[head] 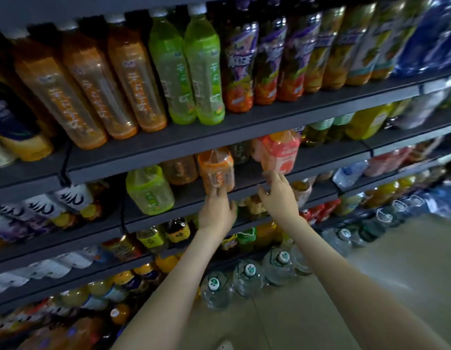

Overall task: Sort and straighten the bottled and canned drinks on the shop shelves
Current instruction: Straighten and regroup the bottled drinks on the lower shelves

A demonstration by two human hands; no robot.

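Two hands reach one shelf: left hand grips one orange bottle by its base; right hand, fingers spread loose, touches one pink bottle (two green bottles stand above).

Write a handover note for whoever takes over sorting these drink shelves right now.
Left hand: fingers at the base of the orange bottle on the second shelf; the grip is hidden.
Right hand: open, fingertips under the pink bottle.
Done: top-shelf bottles stand grouped by colour.
Left: probably seat both bottles, then line up the green bottle with them.
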